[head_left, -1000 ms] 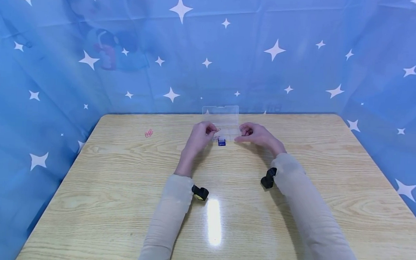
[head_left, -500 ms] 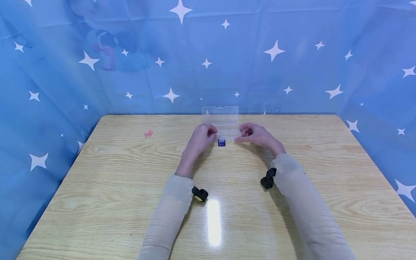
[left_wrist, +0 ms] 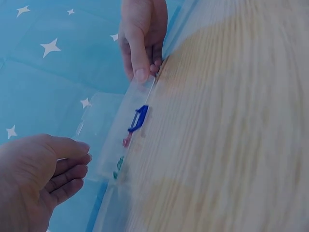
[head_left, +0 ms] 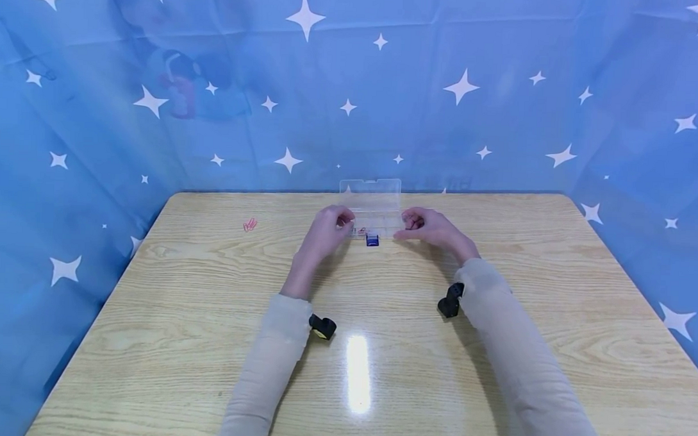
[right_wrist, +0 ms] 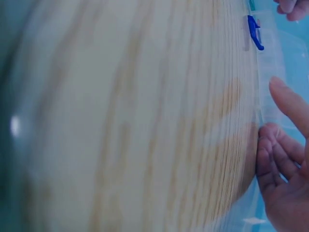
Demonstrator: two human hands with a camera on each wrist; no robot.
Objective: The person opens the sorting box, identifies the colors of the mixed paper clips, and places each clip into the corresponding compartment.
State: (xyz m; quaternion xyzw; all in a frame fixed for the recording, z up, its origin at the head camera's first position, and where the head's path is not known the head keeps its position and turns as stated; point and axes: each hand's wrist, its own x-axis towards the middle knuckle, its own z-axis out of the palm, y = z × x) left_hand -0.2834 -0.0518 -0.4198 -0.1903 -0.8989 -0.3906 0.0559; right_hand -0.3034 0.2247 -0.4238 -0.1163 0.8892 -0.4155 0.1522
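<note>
A clear plastic box (head_left: 386, 222) with compartments stands near the table's back edge, its transparent lid (head_left: 373, 194) raised. A blue latch (head_left: 372, 240) sticks out at its front. Small red clips (head_left: 362, 230), apparently paper clips, lie in the left part; green ones (left_wrist: 119, 166) show beside them in the left wrist view. My left hand (head_left: 327, 227) hovers by the box's left end, fingers loosely bent, nothing visible between them. My right hand (head_left: 432, 227) holds the box's right end, thumb at the front corner and fingers at the side.
Several pink paper clips (head_left: 250, 225) lie on the wooden table (head_left: 178, 315) to the left of the box. A blue curtain (head_left: 503, 114) with white stars hangs behind the table. A bright light reflection shows in front.
My left hand, which pinched a reddish paper clip over the box, has let it go inside and drawn back to the left. The right hand has stayed in place.
</note>
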